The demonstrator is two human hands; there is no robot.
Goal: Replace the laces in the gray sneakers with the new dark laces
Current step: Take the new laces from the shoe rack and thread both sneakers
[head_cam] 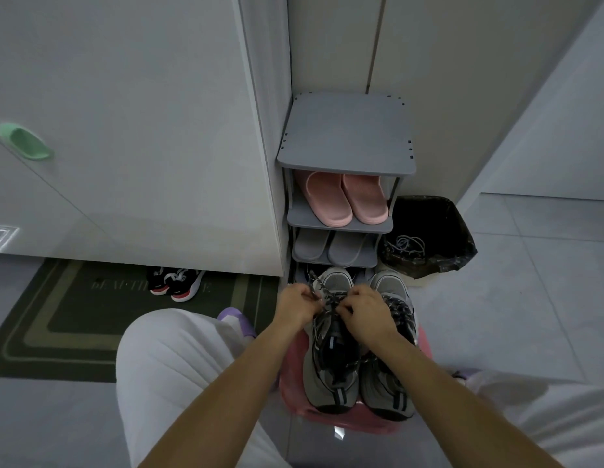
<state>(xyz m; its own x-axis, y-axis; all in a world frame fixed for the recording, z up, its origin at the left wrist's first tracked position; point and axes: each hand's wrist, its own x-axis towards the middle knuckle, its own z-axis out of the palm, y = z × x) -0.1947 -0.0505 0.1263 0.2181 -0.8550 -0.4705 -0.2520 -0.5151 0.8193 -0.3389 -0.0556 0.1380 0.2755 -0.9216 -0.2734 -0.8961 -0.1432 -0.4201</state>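
Two gray sneakers [327, 383] are set side by side on a pink stool [288, 390] between the knees, presumably so that they are raised within easy reach of both arms. Heels are turned toward the person and toes toward the shoe rack [348, 136], so the long axis of each shoe runs straight away from the body and the eyelets are presented upward. Over the tongue of the left-hand shoe the dark laces [327, 298] are pinched on either side. The grip of the left hand [295, 304] is curled round one strand and the grip of the right hand [368, 314] round the other, seemingly so that both ends can be pulled evenly for a knot. Farther off, pale cords [407, 246], judged to be the old laces, are seen discarded in the black-lined bin [462, 238] beside the rack
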